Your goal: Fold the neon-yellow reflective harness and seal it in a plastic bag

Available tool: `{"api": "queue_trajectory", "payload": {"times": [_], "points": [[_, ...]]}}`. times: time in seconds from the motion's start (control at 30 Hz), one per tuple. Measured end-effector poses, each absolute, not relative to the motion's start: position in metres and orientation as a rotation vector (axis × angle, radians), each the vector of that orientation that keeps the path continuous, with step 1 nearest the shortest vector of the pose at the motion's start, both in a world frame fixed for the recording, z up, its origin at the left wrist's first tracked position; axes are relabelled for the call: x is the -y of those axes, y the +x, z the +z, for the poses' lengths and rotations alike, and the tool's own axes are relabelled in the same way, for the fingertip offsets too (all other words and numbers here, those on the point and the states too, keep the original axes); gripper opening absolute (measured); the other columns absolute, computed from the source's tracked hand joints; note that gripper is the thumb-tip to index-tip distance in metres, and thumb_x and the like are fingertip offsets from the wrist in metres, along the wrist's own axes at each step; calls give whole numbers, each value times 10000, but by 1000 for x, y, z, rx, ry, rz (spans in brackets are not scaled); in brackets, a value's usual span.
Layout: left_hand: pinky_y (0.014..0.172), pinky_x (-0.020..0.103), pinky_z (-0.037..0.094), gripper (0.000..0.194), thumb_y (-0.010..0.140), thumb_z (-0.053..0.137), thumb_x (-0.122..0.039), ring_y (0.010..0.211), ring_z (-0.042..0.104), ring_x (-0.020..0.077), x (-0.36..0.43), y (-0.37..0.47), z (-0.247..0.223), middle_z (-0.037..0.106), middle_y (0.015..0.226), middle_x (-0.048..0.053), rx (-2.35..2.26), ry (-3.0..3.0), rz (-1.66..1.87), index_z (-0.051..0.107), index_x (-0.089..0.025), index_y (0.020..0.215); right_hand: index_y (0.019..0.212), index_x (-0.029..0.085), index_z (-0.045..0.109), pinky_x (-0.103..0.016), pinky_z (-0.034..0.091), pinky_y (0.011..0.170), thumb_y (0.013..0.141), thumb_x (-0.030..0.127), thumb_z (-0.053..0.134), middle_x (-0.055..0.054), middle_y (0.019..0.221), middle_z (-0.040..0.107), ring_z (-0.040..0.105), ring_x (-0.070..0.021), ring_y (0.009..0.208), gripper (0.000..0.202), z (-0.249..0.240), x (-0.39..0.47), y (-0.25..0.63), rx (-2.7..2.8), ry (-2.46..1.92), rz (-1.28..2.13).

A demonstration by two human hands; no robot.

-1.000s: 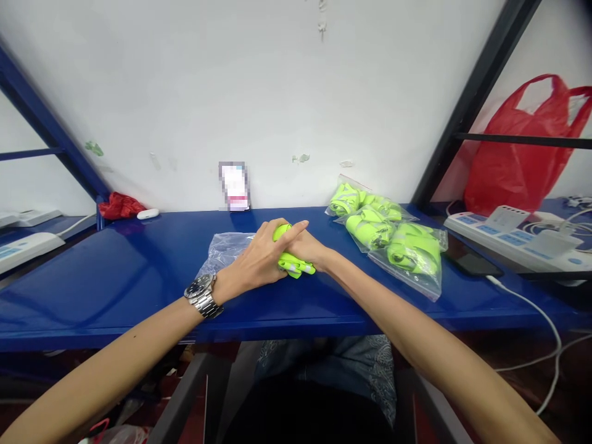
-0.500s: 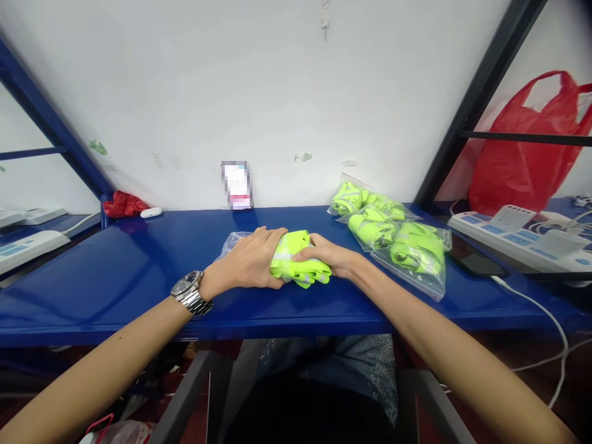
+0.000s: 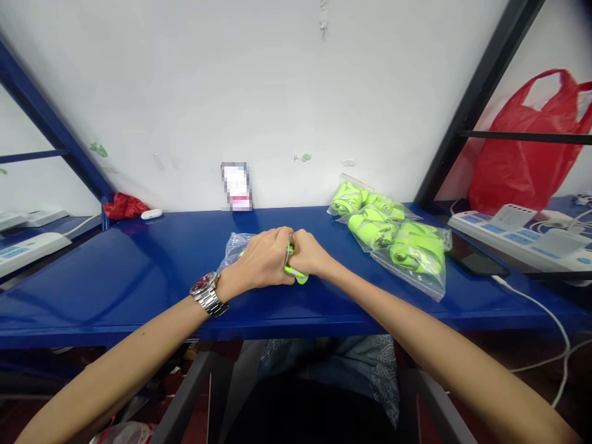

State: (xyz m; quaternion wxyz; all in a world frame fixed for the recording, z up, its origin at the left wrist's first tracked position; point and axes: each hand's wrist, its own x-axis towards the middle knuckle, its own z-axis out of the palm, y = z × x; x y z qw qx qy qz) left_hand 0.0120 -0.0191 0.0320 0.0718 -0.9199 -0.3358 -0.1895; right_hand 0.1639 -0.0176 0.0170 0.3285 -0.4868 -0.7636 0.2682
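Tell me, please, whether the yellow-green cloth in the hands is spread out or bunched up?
Bunched up: the cloth is squeezed small between the left hand and right hand, only slivers showing.

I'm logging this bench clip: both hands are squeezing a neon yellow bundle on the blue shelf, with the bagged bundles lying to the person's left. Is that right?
Not quite. The head view shows the bagged bundles lying to the person's right, not the left. The rest holds: the left hand and right hand are both closed around the neon yellow bundle on the blue shelf.
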Motion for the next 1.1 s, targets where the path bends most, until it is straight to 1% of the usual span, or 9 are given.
{"api": "queue_trajectory", "payload": {"times": [0.1,0.2,0.33,0.4,0.5,0.7,0.83,0.97,1.1], "points": [[694,360,446,584,596,704,-360,888,609,275,17,16,31,640,1009,118,968,-2740,-610,495,-157,1102,521,187,443,-239,255,500,606,153,600,44,539,372,425,-87,535,182,21,18,164,1959,-1383,595],[689,362,460,588,603,704,-356,899,612,276,12,13,29,639,1047,110,922,-2749,-647,495,-176,1122,608,153,556,-214,343,520,645,224,663,26,589,485,550,-143,628,133,31,25,180,1914,-1278,986],[689,354,487,677,601,728,-368,924,622,267,5,0,32,633,1106,98,942,-2794,-785,453,-193,1194,1035,125,691,-267,510,756,702,305,751,-56,955,682,633,-175,872,383,40,39,210,1838,-805,1548],[690,343,498,682,602,735,-359,913,630,249,4,-5,35,635,1100,84,1000,-2809,-877,444,-198,1197,1193,139,657,-280,514,792,684,297,793,-68,1045,689,638,-167,894,550,38,45,219,1876,-748,1452],[702,348,507,681,603,739,-356,909,633,247,3,-6,35,638,1088,83,1009,-2798,-894,446,-192,1195,1266,138,626,-259,499,655,750,302,746,-36,866,715,641,-148,712,555,29,47,220,1974,-886,1153],[729,375,500,622,657,704,-377,936,632,277,11,5,27,651,1080,114,855,-2675,-786,469,-169,1194,989,189,742,-240,427,621,818,90,478,28,532,633,634,-155,542,330,20,42,202,2147,-1108,523],[706,374,468,469,686,634,-295,870,639,271,18,15,26,682,995,120,782,-2588,-751,523,-138,1113,817,178,744,-271,356,603,796,125,509,-67,696,718,648,-203,651,242,17,38,184,2188,-1351,170],[673,369,430,330,703,594,-250,786,635,261,20,21,25,688,868,106,790,-2553,-692,555,-143,1013,844,153,753,-311,356,608,825,210,523,-182,849,731,663,-278,746,237,17,32,169,2192,-1626,27],[711,380,437,428,704,612,-238,853,634,276,20,19,26,686,952,116,850,-2548,-712,533,-142,1113,902,174,762,-343,387,642,851,241,524,-187,861,727,668,-321,796,253,22,29,175,2147,-1636,27]]}}
